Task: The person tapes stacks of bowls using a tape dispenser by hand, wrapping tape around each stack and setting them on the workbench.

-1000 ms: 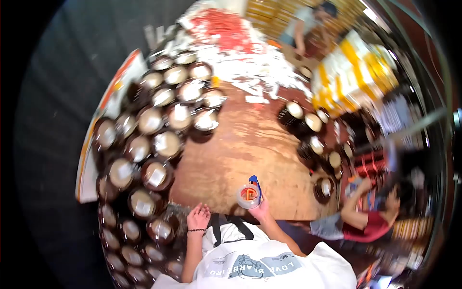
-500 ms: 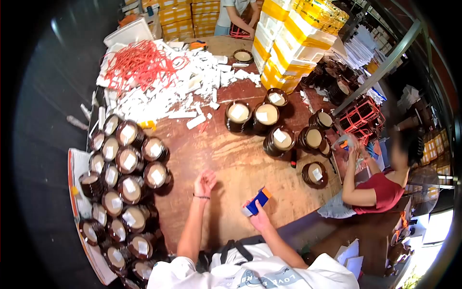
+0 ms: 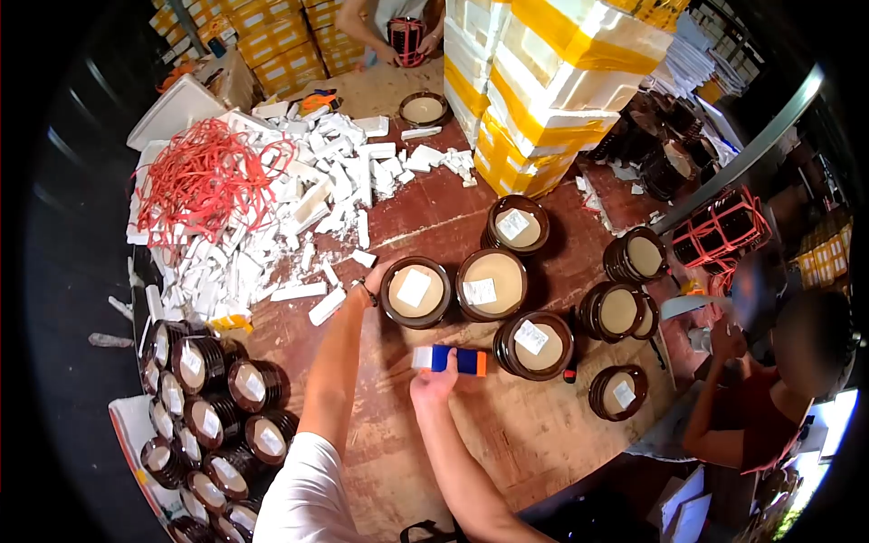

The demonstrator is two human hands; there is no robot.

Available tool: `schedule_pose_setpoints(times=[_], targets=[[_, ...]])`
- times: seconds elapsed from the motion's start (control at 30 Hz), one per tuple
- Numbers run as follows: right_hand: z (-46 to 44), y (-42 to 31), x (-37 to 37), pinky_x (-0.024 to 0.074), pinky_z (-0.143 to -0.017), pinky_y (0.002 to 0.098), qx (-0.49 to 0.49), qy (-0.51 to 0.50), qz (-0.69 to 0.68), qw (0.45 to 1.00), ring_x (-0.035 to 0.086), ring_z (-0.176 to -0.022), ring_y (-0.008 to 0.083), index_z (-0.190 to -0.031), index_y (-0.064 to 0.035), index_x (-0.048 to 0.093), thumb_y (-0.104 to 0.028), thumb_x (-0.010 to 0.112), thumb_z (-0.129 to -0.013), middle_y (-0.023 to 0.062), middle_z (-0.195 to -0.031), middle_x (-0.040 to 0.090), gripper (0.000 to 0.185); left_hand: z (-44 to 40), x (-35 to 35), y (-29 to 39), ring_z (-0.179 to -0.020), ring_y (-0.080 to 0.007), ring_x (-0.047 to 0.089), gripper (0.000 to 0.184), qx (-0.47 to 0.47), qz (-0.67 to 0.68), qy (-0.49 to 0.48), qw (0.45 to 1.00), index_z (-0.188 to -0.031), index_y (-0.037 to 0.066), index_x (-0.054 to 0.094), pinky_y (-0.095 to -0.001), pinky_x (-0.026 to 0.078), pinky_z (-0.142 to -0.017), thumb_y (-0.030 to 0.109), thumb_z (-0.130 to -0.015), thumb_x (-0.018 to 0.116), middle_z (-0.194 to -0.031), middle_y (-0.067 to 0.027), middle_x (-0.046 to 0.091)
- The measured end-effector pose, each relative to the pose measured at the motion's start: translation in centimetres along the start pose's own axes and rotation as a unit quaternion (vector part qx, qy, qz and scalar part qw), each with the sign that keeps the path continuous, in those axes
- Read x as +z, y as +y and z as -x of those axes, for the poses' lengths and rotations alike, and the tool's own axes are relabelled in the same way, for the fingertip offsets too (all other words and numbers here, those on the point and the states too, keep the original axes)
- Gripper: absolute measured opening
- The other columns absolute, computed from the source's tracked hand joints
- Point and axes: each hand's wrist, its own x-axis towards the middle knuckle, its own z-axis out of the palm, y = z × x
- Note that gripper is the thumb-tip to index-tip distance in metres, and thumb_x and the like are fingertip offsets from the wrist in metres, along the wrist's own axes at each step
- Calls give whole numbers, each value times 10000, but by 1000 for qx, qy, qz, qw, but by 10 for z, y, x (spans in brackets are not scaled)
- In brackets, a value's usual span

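My left hand (image 3: 369, 284) is at the left side of a stack of dark brown glazed dishes (image 3: 416, 291) with a beige top and a white label. Its fingers are mostly hidden at the rim, so I cannot tell whether they grip it. Below that stack, my right hand (image 3: 434, 382) is closed around a blue block-shaped tool (image 3: 466, 360) with an orange end and a pale end. Another labelled stack (image 3: 491, 285) stands just right of the first, and one more labelled stack (image 3: 534, 346) is right of the blue tool.
White foam scraps (image 3: 335, 181) and tangled red straps (image 3: 213, 181) cover the far left. Many dish stacks (image 3: 213, 421) crowd the near left. Tall foam boxes (image 3: 543, 100) with yellow tape rise at the back. One person (image 3: 751, 398) works at right, another (image 3: 367, 23) at the far side.
Both hands have moved forward over the table, the left from open in mid-air to the side of a dish stack. The right still holds the blue tool, now turned level. The view has shifted forward.
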Motion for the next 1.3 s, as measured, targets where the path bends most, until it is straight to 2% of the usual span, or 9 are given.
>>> schedule_pose_setpoints(times=[0.27,0.37,0.53,0.73,0.87,0.93,1.13,1.23,1.3], targets=[[-32,19,37,410,-1007,334,-36,40,57,997,609,-1070,172,-1129,-111,623,-319,581,-966,0,-1135,677,267,-7,-9,-2,-1018,-210,655,441,-40,-8,-84,996,-1166,8,655,-362,496,-954,374,-989,484,-1126,-105,696],[-28,14,26,465,-923,317,20,29,95,995,635,-1008,164,-1108,-118,631,-281,533,-984,3,-1092,688,227,-2,-16,-16,-1014,-211,657,434,-39,1,-104,994,-1164,3,653,-361,500,-950,361,-989,482,-1122,-110,696],[-11,14,-43,490,-850,298,51,-52,99,992,657,-950,152,-1112,-112,647,-201,494,-948,10,-1014,697,241,29,-22,-56,-1008,-214,660,423,-26,35,-133,990,-1161,-6,650,-361,507,-944,340,-988,478,-1116,-118,696],[40,-5,-98,475,-885,299,57,15,162,985,648,-972,149,-1165,-91,641,-198,512,-944,18,-1047,691,277,88,-26,-137,-1001,-218,663,411,-3,91,-158,983,-1157,-16,647,-361,516,-936,315,-987,473,-1109,-127,696],[74,-17,-145,473,-875,308,33,91,262,960,643,-965,148,-1114,-91,656,-162,616,-893,14,-1028,684,235,136,-24,-195,-997,-220,665,402,19,129,-147,980,-1154,-23,644,-361,522,-931,299,-986,470,-1104,-134,696],[87,-23,-172,476,-796,299,17,103,303,947,636,-849,142,-976,-104,673,-184,643,-885,6,-915,690,124,162,-22,-225,-994,-221,666,398,39,152,-134,979,-1153,-26,643,-361,525,-928,290,-986,469,-1101,-137,695],[139,-63,-233,458,-856,309,71,88,364,925,620,-902,155,-997,-95,688,-181,631,-859,20,-975,687,173,247,0,-312,-998,-234,667,381,78,166,41,982,-1140,-61,627,-350,524,-933,230,-978,442,-1077,-154,695],[174,-93,-220,453,-884,320,95,116,445,883,621,-947,165,-1095,-88,679,-167,664,-866,13,-1024,680,243,262,-10,-410,-979,-228,673,343,108,243,67,962,-1135,-56,633,-350,534,-913,200,-981,465,-1073,-145,699],[157,-105,-258,445,-908,323,83,32,484,871,619,-955,172,-1090,-83,686,-200,682,-863,19,-1025,686,255,292,16,-416,-960,-216,676,317,148,269,150,940,-1123,-43,645,-341,544,-888,214,-995,511,-1062,-133,699]])
